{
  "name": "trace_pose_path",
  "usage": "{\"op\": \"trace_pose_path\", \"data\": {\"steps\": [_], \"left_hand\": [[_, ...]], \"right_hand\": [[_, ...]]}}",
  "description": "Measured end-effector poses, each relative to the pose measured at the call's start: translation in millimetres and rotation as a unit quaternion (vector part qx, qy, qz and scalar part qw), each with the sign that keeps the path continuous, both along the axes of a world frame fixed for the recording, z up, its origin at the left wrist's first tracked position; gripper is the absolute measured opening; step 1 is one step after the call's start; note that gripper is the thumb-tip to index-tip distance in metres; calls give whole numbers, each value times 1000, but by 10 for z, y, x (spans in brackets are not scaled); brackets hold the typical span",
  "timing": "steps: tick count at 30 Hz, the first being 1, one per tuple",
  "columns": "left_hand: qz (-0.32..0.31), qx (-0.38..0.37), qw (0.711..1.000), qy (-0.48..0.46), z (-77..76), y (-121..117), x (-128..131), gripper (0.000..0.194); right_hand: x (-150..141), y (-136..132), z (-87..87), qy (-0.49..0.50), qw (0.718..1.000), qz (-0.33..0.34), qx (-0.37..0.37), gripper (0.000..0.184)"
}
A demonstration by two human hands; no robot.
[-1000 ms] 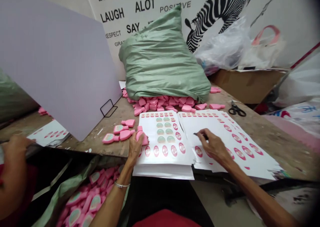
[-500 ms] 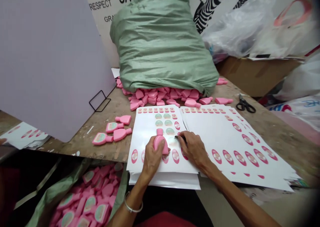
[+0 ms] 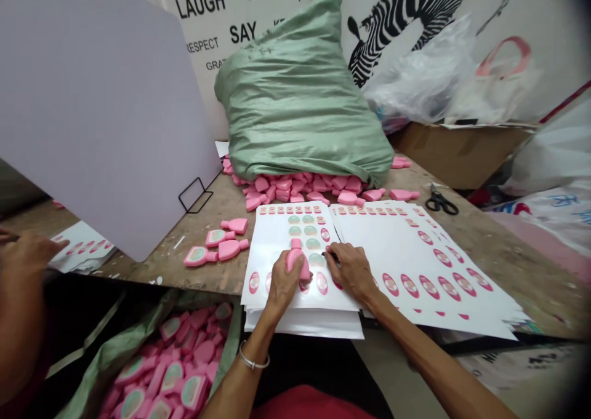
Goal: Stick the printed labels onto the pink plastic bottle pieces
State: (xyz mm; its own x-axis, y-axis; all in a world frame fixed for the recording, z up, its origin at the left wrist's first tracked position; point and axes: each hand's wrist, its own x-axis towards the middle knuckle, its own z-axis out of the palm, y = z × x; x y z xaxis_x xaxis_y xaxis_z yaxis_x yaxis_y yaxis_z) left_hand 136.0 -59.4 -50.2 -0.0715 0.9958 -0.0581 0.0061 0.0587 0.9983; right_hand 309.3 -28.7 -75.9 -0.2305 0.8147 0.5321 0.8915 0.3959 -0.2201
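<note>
My left hand (image 3: 287, 282) is closed around a small pink toy bottle (image 3: 297, 260), its neck pointing away from me. The bottle is over a white sheet of stickers (image 3: 272, 253). In my right hand (image 3: 351, 272) is a thin dark pointed tool (image 3: 334, 257), mostly hidden by the fingers. Its tip is by a pale green sticker (image 3: 316, 259) on that sheet. Beside it, a second stack of sheets (image 3: 383, 240) with pink oval stickers lies partly under my right forearm. Left of the sheets lie several pink bottles (image 3: 233, 248), some with green labels.
A bulging green sack (image 3: 305, 111) stands at the back, pink bottles heaped at its mouth. Black scissors (image 3: 441, 200) lie right. An open sack of labelled bottles (image 3: 184, 357) sits below the table edge. Left are a grey panel (image 3: 106, 111), a wire stand (image 3: 196, 195) and another person's hand (image 3: 30, 253).
The view has tilted up and shifted left. The other person's hand has come further into view at the left. My hands keep nearly the same hold over the sheet.
</note>
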Motion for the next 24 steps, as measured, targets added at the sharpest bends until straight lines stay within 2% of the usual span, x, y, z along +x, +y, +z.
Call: {"op": "trace_pose_path", "data": {"steps": [5,11,15,20,24], "left_hand": [[-17,-20,1000,-6,19,-3,-27,37],[-67,-62,995,-32,109,37,-3,43],[-105,-79,989,-73,83,80,57,46],[-119,-76,986,-88,31,103,51,44],[-123,-100,982,-98,63,115,29,45]], "right_hand": [[21,12,-3,6,1000,5,-22,14],[40,27,53,-1,998,9,-58,14],[62,71,89,-1,996,17,-86,14],[87,146,106,14,993,54,-109,10],[119,169,106,62,988,74,-124,8]]}}
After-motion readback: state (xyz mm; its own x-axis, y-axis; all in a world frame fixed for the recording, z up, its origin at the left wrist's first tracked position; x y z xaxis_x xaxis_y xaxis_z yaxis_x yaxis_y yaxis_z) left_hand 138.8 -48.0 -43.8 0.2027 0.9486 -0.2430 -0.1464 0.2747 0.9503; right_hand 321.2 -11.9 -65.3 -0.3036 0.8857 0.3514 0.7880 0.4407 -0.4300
